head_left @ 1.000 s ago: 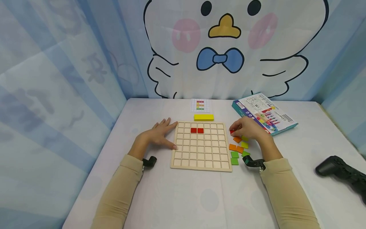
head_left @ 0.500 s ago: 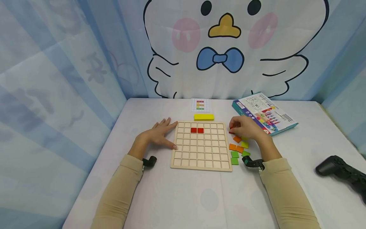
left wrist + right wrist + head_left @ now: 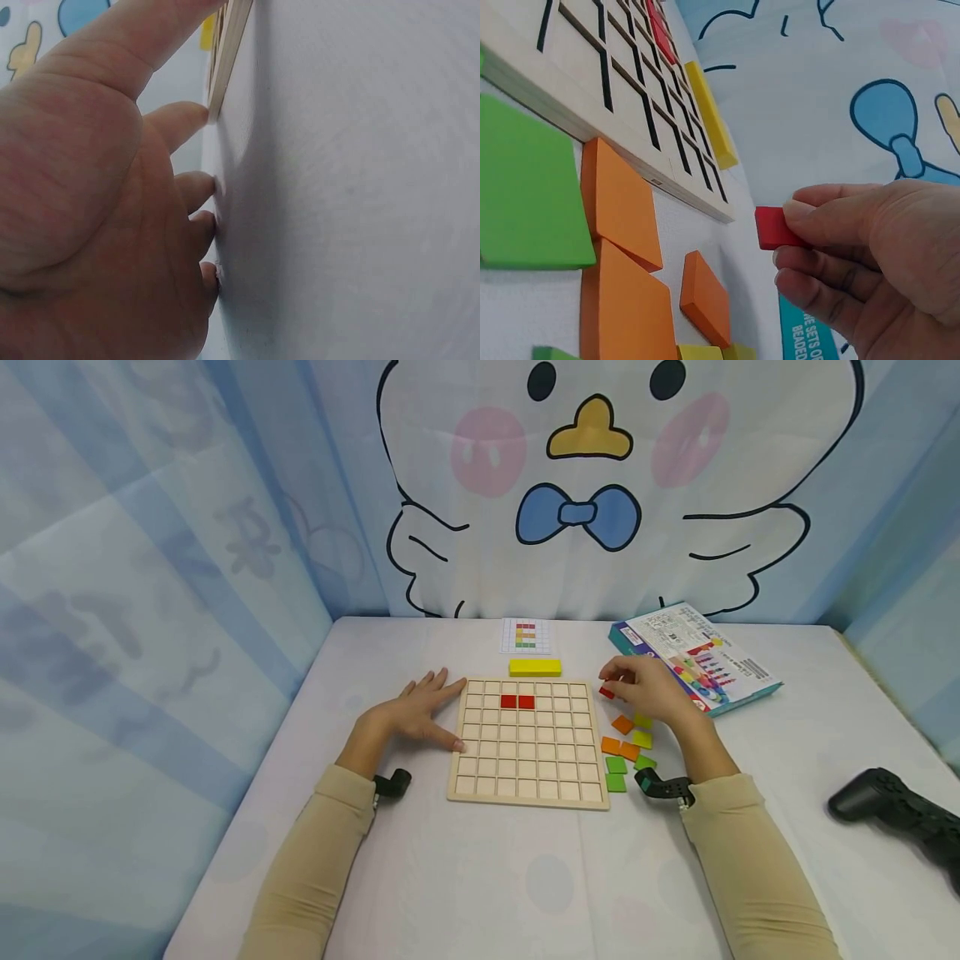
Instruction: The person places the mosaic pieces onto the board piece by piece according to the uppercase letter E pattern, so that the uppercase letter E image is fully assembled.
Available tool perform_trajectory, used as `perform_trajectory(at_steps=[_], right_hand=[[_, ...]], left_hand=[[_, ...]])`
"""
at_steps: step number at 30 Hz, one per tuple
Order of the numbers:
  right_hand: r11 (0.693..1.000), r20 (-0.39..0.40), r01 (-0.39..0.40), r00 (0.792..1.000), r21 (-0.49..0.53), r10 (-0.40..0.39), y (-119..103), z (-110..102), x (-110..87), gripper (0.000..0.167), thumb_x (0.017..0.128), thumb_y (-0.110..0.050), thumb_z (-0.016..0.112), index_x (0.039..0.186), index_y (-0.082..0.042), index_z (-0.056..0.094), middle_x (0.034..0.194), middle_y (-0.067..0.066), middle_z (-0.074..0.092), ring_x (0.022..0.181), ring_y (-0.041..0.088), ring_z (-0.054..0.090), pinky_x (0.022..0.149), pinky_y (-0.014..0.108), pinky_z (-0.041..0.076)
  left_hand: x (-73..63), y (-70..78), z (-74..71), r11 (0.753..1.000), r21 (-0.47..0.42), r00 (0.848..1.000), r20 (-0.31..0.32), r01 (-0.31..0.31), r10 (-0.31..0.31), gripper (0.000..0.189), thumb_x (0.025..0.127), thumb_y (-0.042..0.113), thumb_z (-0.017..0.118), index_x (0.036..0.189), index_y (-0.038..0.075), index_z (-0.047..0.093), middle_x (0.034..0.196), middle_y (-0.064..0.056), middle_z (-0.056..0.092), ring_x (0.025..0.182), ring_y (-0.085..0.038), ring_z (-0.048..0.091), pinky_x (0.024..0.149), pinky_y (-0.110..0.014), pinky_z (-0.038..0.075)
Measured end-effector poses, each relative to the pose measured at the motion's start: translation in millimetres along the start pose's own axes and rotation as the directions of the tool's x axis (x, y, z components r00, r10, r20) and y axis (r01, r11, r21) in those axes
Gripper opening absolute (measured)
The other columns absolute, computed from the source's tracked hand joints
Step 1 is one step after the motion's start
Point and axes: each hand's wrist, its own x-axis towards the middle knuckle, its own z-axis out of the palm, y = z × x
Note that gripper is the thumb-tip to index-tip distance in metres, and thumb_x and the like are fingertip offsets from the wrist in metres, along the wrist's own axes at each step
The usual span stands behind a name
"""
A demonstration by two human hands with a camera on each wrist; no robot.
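A wooden grid board [image 3: 527,743] lies flat on the table, with two red square tiles [image 3: 517,702] side by side in its second row. My left hand [image 3: 414,710] is spread along the board's left edge, thumb and index finger touching it. Between thumb and fingers, my right hand [image 3: 641,687] pinches another red tile [image 3: 776,228], just off the board's right side. Below that hand lie loose orange tiles [image 3: 621,724], yellow tiles [image 3: 641,739] and green tiles [image 3: 616,774].
Behind the board are a yellow bar [image 3: 535,668] and a printed pattern card [image 3: 527,637]. A teal-edged box [image 3: 697,656] lies at the back right. A black game controller [image 3: 896,814] rests at the far right. Curtains [image 3: 187,510] surround the table.
My right hand has lifted slightly away from the loose tiles, and the red tile in its fingers now shows tilted. The left hand stays where it was.
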Motion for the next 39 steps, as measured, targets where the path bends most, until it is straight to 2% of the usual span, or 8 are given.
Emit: perform_trajectory(at_steps=[8, 17, 27, 35, 39], right_hand=[[0.996, -0.011, 0.030, 0.999, 0.080, -0.030, -2, 1, 1.8, 0.024, 0.104, -0.013, 0.063, 0.126, -0.006, 0.072, 0.116, 0.013, 0.072, 0.096, 0.028, 0.062, 0.082, 0.023, 0.053], [0.991, -0.005, 0.064, 0.998, 0.118, -0.064, -11, 3, 1.1, 0.028, 0.101, -0.013, 0.068, 0.129, -0.006, 0.071, 0.116, 0.014, 0.073, 0.099, 0.027, 0.062, 0.081, 0.022, 0.053], [0.988, -0.029, 0.090, 0.996, 0.129, -0.087, -14, 12, 4.2, 0.029, 0.101, -0.019, 0.070, 0.127, -0.008, 0.073, 0.113, 0.010, 0.074, 0.097, 0.025, 0.064, 0.084, 0.024, 0.052], [0.986, 0.010, 0.078, 0.997, 0.149, -0.080, -22, 20, 6.6, 0.031, 0.101, -0.021, 0.071, 0.129, -0.009, 0.073, 0.113, 0.010, 0.074, 0.099, 0.027, 0.064, 0.092, 0.034, 0.053], [0.986, -0.008, 0.091, 0.996, 0.142, -0.091, -28, 27, 9.5, 0.031, 0.100, -0.020, 0.072, 0.128, -0.007, 0.073, 0.111, 0.010, 0.075, 0.097, 0.026, 0.065, 0.090, 0.032, 0.053]], left_hand=[[0.3, 0.1, 0.1, 1.000, -0.003, 1.000, 0.003, 0.000, 0.000, 0.121, 0.077, 0.066, 0.082, 0.169, 0.029, 0.013, 0.176, -0.012, -0.007, 0.163, -0.032, -0.012, 0.131, -0.055, -0.007], [-0.6, 1.2, -1.0, 1.000, -0.002, 1.000, 0.003, -0.002, 0.002, 0.120, 0.077, 0.065, 0.082, 0.169, 0.029, 0.013, 0.176, -0.013, -0.008, 0.163, -0.032, -0.012, 0.131, -0.055, -0.007], [0.2, 1.2, -1.9, 1.000, 0.008, 1.000, 0.002, 0.000, 0.000, 0.120, 0.078, 0.065, 0.082, 0.169, 0.028, 0.013, 0.176, -0.013, -0.008, 0.163, -0.032, -0.012, 0.131, -0.055, -0.007], [0.1, 1.0, -0.6, 1.000, 0.002, 1.000, 0.003, 0.005, -0.005, 0.120, 0.078, 0.065, 0.082, 0.169, 0.029, 0.013, 0.176, -0.012, -0.007, 0.163, -0.032, -0.012, 0.131, -0.055, -0.007], [0.1, 1.1, -0.3, 1.000, 0.002, 1.000, 0.004, 0.008, -0.008, 0.120, 0.077, 0.066, 0.082, 0.169, 0.029, 0.013, 0.176, -0.012, -0.008, 0.163, -0.032, -0.012, 0.131, -0.054, -0.007]])
